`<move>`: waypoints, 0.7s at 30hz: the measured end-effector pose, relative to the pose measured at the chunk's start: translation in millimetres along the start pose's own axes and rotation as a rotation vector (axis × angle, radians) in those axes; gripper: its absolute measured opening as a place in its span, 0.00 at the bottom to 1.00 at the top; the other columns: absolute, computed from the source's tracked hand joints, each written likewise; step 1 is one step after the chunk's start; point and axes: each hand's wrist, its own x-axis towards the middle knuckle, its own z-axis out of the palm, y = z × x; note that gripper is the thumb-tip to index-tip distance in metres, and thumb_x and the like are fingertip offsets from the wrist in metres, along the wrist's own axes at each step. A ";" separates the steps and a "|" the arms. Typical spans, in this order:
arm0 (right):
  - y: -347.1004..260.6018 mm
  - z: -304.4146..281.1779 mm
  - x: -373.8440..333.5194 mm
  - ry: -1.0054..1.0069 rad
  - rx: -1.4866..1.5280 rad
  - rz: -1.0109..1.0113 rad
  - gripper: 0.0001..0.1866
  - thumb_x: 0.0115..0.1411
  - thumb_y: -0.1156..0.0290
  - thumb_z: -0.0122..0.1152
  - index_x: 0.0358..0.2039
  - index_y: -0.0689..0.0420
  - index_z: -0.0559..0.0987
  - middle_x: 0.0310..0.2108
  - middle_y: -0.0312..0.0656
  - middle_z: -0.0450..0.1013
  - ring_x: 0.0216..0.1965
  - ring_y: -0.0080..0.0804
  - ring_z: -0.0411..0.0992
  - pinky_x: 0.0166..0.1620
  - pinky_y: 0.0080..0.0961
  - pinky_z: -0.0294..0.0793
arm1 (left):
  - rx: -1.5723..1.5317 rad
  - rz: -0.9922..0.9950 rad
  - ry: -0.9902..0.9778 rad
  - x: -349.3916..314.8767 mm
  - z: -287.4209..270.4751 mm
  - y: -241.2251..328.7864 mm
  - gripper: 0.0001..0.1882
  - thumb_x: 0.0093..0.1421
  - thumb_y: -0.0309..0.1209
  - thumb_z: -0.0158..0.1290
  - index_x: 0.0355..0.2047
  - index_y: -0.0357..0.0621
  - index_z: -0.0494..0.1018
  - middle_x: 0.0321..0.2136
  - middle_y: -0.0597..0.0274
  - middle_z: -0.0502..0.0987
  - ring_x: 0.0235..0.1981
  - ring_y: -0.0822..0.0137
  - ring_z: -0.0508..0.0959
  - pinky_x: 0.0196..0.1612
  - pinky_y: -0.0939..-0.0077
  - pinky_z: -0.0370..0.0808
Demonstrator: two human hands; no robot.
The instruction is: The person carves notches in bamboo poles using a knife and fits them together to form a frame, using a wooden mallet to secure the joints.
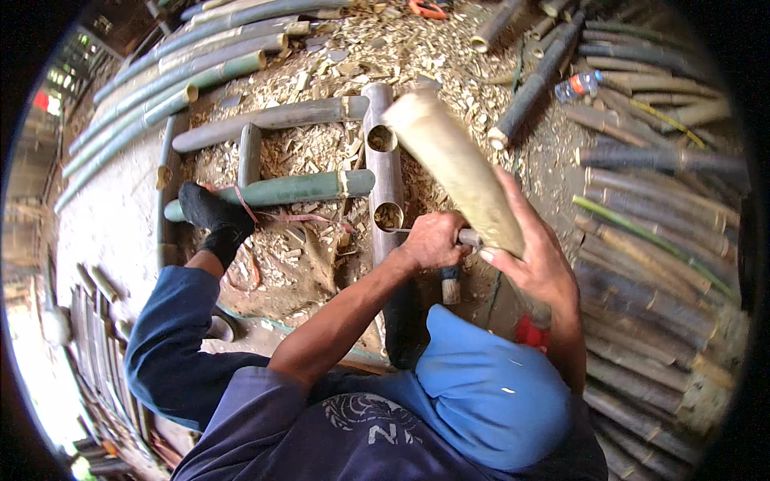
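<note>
My left hand (434,240) is closed around a chisel (470,238); its thin blade reaches left to the rim of a round hole. That hole is the nearer of two cut in a thick bamboo post (383,183). In my right hand (539,260) is a pale, thick wooden mallet (457,172), tilted up and to the left and slightly blurred. Its lower end is by the chisel's handle; whether they touch I cannot tell. A green bamboo rail (281,189) and a greyish rail (273,122) lie against the post's left side. My dark-socked foot (213,210) rests on the green rail.
Wood chips (337,68) cover the ground. Long bamboo poles (200,68) lie at the far left, and stacked bamboo (650,264) fills the right side. A plastic bottle (579,86) lies on poles at the right. Pink strapping (301,218) loops near the green rail.
</note>
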 end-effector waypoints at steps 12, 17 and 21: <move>89.7 79.0 -186.2 0.475 0.534 0.593 0.65 0.46 0.57 0.73 0.75 0.64 0.43 0.68 0.52 0.58 0.67 0.41 0.60 0.67 0.33 0.60 | 0.413 -0.030 -0.297 10.4 32.0 -1.3 0.19 0.50 0.47 0.63 0.35 0.45 0.83 0.28 0.43 0.82 0.34 0.45 0.84 0.40 0.51 0.80; 65.4 80.8 -141.5 0.758 0.575 0.367 0.64 0.45 0.61 0.74 0.74 0.66 0.43 0.70 0.57 0.54 0.70 0.46 0.55 0.70 0.42 0.55 | 0.293 -0.055 -0.210 19.3 19.9 -3.8 0.17 0.48 0.40 0.61 0.35 0.42 0.82 0.27 0.41 0.81 0.33 0.44 0.84 0.41 0.53 0.80; 76.4 112.6 -101.7 0.491 0.294 0.338 0.60 0.47 0.66 0.72 0.74 0.63 0.46 0.66 0.63 0.59 0.67 0.52 0.60 0.68 0.44 0.59 | 0.179 -0.052 -0.142 21.6 5.3 -8.5 0.17 0.46 0.37 0.62 0.35 0.40 0.82 0.28 0.41 0.82 0.33 0.43 0.84 0.41 0.53 0.80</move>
